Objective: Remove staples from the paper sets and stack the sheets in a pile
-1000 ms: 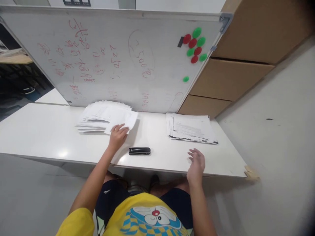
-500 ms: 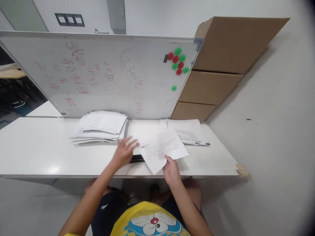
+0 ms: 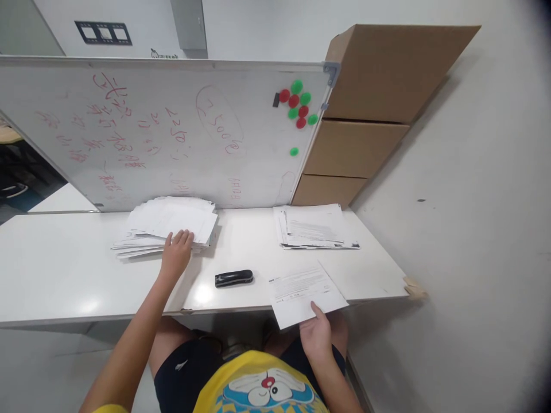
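My left hand (image 3: 176,253) rests its fingertips, slightly apart, on the front edge of a thick, uneven paper stack (image 3: 172,218). Its thumb is not pinched against anything I can see. My right hand (image 3: 316,332) holds a printed sheet of paper (image 3: 303,292) by its near edge, thumb on top and fingers underneath. That sheet overhangs the table's front edge, tilted a little. Between the hands a black stapler (image 3: 233,278) lies on the white table. Behind the held sheet sits a smaller pile of printed papers (image 3: 316,223).
A whiteboard (image 3: 253,126) with red handwriting and round magnets stands along the back of the table (image 3: 51,269). Cardboard boxes (image 3: 365,146) are stacked behind its right end. A wall (image 3: 473,229) borders the right side.
My left hand has moved left from beside the stapler onto the thick stack. The right hand has drawn the sheet nearer to me, away from the smaller pile. The stapler is now fully visible.
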`<state>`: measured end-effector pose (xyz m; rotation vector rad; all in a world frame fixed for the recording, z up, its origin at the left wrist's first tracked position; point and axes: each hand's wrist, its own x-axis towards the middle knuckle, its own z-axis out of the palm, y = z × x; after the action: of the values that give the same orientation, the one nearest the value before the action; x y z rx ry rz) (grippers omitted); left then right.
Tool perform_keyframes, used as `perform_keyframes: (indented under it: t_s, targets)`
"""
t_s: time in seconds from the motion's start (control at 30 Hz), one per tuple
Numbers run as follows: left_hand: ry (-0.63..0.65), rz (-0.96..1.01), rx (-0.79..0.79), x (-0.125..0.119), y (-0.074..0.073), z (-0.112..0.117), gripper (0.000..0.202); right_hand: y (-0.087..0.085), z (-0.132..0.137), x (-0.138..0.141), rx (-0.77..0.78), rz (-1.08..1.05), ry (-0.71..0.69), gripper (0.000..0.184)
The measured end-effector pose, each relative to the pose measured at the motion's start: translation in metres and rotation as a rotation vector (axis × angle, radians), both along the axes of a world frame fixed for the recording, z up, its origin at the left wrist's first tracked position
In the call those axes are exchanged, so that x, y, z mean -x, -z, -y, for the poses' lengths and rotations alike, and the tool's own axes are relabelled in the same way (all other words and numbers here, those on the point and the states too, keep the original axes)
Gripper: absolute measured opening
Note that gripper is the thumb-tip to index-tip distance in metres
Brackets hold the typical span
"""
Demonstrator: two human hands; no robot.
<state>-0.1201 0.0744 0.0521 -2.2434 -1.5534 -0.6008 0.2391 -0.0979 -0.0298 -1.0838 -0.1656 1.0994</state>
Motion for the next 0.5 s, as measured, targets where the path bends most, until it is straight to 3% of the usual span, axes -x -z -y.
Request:
perform_keyframes:
  t_s: [0.07,0.13,0.23,0.3,0.4,0.5]
  targets:
    - [0.081,0.013,-0.023,-0.017,-0.008,0.010,0.034,0.001,0.006,-0.001,-0.002,-0.058,0.018,0.056]
    - [0.188,0.014,-0.036,-0.049,-0.012,0.027,0.034,-0.001,0.007,0.001,-0.012,-0.121,0.045,0.056]
    - [0.384,-0.022,0.003,-0.125,-0.004,0.065,0.039,-0.011,0.005,0.010,-0.036,-0.206,0.049,0.054]
    - [0.516,-0.017,0.115,-0.180,0.009,0.095,0.040,-0.019,0.002,0.017,-0.069,-0.253,0.016,0.052]
    - [0.530,0.082,0.269,-0.241,0.024,0.131,0.041,-0.029,0.001,0.025,-0.136,-0.270,-0.025,0.052]
    - [0.545,0.190,0.365,-0.261,0.027,0.151,0.049,-0.032,0.002,0.023,-0.081,-0.243,-0.042,0.054]
